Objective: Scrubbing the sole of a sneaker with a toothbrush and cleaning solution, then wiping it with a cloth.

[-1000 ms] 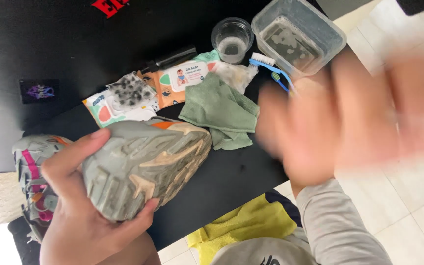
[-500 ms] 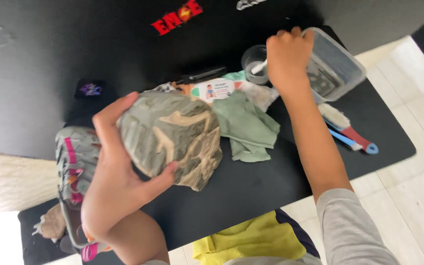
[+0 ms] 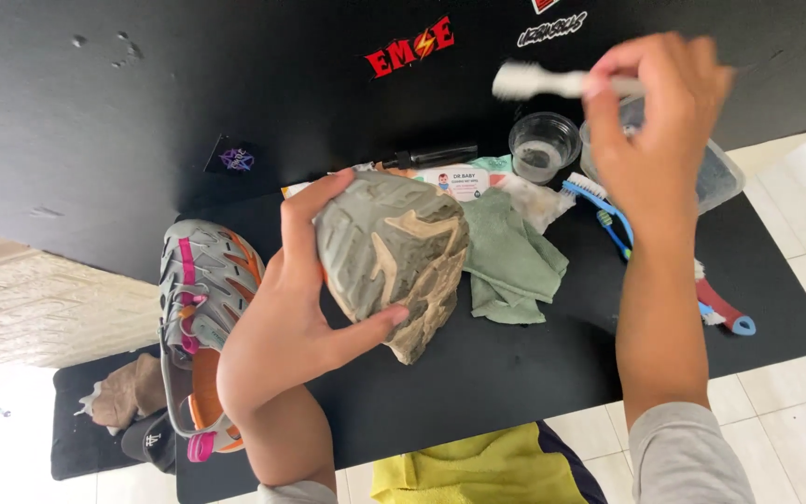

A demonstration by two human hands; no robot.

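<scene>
While left hand grips shoe, right hand lifts brush

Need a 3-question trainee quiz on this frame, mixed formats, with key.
1. True or false: the left hand holds the shoe sole up.
2. What does the right hand hold? A) white toothbrush B) green cloth C) clear cup
3. Fill in: a second shoe lies on the black ___.

Key: 1 true; 2 A; 3 table.
</scene>
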